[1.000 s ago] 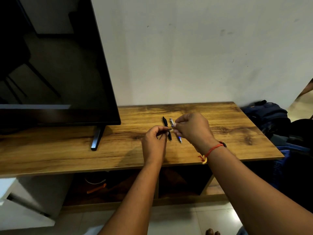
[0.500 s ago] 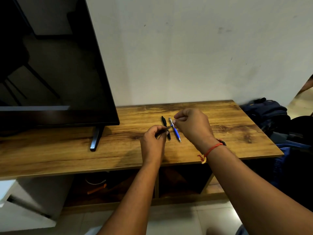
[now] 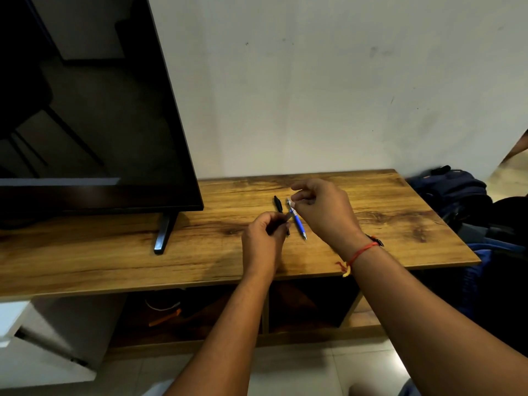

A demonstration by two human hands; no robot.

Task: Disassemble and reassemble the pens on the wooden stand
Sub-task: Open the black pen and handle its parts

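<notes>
A black pen (image 3: pixel 278 204) and a blue pen (image 3: pixel 299 224) lie side by side on the wooden stand (image 3: pixel 385 224), right of its middle. My left hand (image 3: pixel 261 241) grips a dark pen body (image 3: pixel 286 218) just above the stand, its open end pointing up and to the right. My right hand (image 3: pixel 328 215) hovers to the right of the pens. Its thumb and fingertips pinch a small pen part near the blue pen's upper end; the part itself is too small to make out.
A large black TV (image 3: pixel 85 110) stands on the left of the stand, its foot (image 3: pixel 164 234) close to my left hand. Backpacks (image 3: pixel 457 195) lie on the floor at the right. The wall rises right behind the stand. Open shelves sit below the top.
My right hand has pulled up and away from my left hand, where the two met over the dark pen body. The blue pen beneath it has come into view.
</notes>
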